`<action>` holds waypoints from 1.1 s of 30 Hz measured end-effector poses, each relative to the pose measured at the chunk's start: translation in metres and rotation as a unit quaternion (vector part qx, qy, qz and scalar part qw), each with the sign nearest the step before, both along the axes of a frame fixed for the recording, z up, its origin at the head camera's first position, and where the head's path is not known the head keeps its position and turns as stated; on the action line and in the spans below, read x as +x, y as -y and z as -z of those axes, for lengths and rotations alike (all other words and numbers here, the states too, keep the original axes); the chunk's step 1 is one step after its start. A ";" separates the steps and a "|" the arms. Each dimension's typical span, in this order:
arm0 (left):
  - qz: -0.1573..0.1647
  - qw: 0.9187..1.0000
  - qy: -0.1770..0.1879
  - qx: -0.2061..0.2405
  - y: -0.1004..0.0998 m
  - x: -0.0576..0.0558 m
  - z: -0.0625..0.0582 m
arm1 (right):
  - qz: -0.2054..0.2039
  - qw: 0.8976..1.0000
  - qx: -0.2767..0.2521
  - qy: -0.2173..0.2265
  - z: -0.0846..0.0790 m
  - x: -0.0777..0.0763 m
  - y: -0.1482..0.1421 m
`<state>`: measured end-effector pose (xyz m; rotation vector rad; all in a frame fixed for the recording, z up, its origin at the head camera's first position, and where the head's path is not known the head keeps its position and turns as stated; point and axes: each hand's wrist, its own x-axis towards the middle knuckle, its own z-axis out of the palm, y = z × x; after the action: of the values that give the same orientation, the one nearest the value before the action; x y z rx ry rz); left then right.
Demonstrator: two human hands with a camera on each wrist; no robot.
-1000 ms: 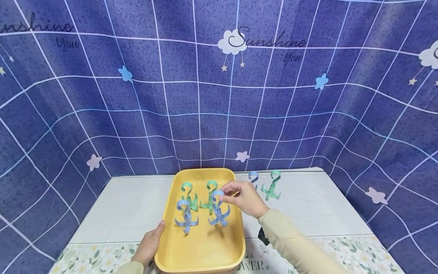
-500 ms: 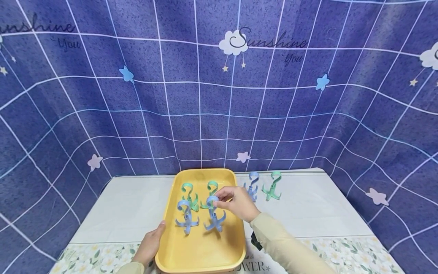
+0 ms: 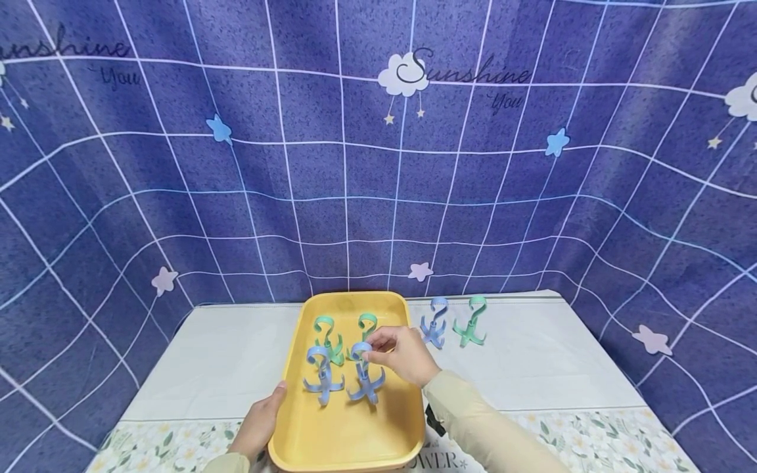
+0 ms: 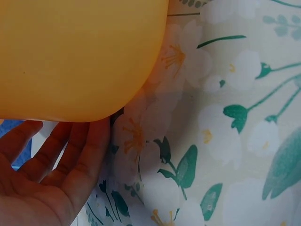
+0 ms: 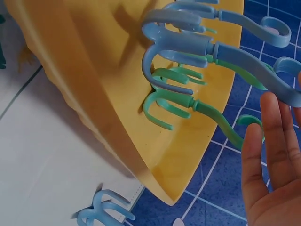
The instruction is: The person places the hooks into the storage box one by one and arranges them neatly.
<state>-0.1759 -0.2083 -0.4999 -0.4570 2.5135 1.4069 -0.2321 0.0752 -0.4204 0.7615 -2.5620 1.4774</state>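
Note:
A yellow tray point(image 3: 349, 433) stands in the middle of the head view. My left hand point(image 3: 260, 420) rests against its left side; in the left wrist view the fingers lie fairly straight at the tray's edge. Thumb and fingers of my right hand point(image 3: 405, 355) pinch the curled top of a blue four-pronged hanging hook point(image 3: 365, 386), upright in the tray. Beside it to the left stands another blue hook point(image 3: 324, 381). Two green hooks point(image 3: 328, 348) are behind, the right one partly hidden by my right hand. The right wrist view does not show the whole grip.
Right of the tray, a blue hook point(image 3: 434, 332) and a green hook point(image 3: 470, 332) stand on the white table cover point(image 3: 532, 368). Floral print runs along the front. A blue gridded curtain point(image 3: 331, 164) hangs behind and at both sides.
My right hand has moved left and slightly down with the blue hook, lining it up beside the other blue one. The blue hook outside the tray is now uncovered. My left hand has stayed put.

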 end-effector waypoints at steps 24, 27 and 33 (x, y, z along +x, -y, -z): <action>-0.016 1.000 0.000 0.019 0.001 0.000 0.003 | 0.019 0.999 -0.020 0.035 0.010 -0.008 0.009; -0.014 1.000 -0.008 0.014 0.001 0.000 0.003 | 0.019 0.999 -0.017 0.035 0.010 -0.009 0.009; -0.008 1.000 -0.018 0.008 0.001 0.000 0.003 | 0.021 0.999 -0.011 0.027 0.008 -0.009 0.007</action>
<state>-0.1760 -0.2091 -0.5030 -0.4548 2.5295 1.4536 -0.2416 0.0683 -0.4289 0.6703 -2.5792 1.5310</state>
